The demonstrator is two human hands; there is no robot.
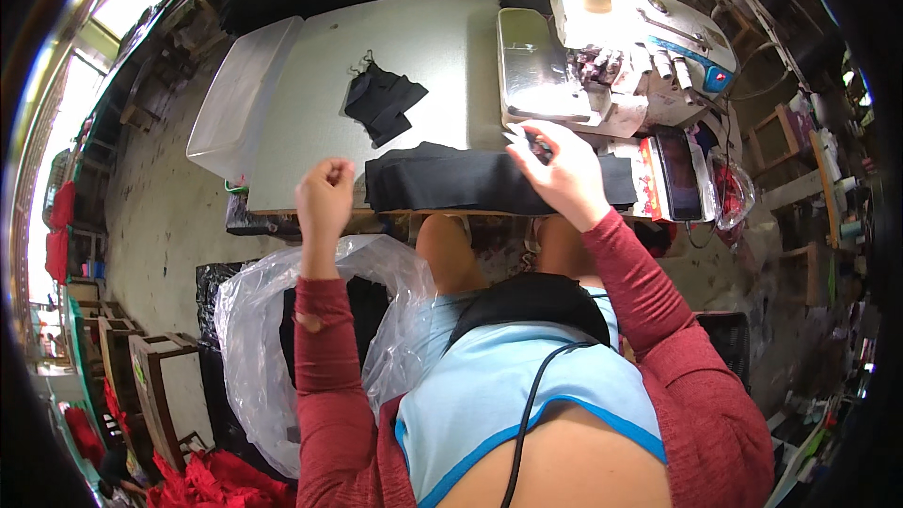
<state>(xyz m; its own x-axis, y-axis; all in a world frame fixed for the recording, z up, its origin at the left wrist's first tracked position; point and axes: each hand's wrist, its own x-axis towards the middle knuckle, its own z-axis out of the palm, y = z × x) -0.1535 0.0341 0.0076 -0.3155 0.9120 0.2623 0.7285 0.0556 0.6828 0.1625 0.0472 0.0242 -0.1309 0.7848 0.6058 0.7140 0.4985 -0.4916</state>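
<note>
Black fabric (442,181), folded into a long strip, flat along near edge of tabletop (282,146), running toward near right corner. Right hand (564,167) over its right part; contact with cloth can't be told. Right fingers bent closed around a small tool (516,134) with pale, pointed tip, mostly hidden in the grip, exact kind unclear. Left hand (326,196) near the near edge, just beside the strip's left end and apart from it; left fingers curled in tight against the thumb, nothing visible in them.

Beyond the strip, toward the far edge: small pile of black pieces (384,102), uneven outline. Translucent plastic bin (235,99) along left edge. Right side: shiny metal plate (529,61), white sewing machine (602,19) past it toward far right corner. Dark-screened device (675,172) near the near right corner, just beside strip's right end.

Below near edge, left: big clear plastic bag (259,320), black cloth (362,320) inside. Red cloth (212,482) farther down, lower left.
</note>
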